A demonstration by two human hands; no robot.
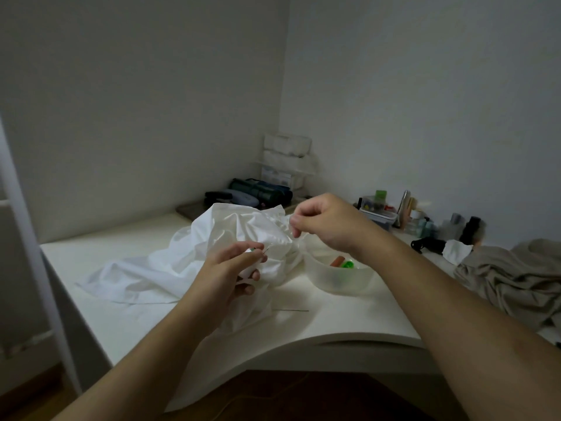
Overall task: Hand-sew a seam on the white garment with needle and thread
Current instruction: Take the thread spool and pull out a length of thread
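The crumpled white cotton garment (pixel 194 262) lay on the pale surface (pixel 349 317) under both hands. The left hand (pixel 233 268) pinched a thin metal needle (pixel 268 248) above the fabric, while the right hand (pixel 321 223), raised beyond it, had fingertips pinched together, perhaps on thread too fine to see.

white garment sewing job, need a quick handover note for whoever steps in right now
Left hand: fingers pinch what looks like the needle upright over the white garment, with a small green thing in the same hand.
Right hand: raised above the garment, fingers pinched together, seemingly on thread too fine to see.
The garment lies crumpled on the white table. A translucent tub of sewing bits is beside it. A thin dark needle-like piece lies on the table near the front edge.
Done: no finished stitches can be made out.
Left: threading, it seems, then the seam.
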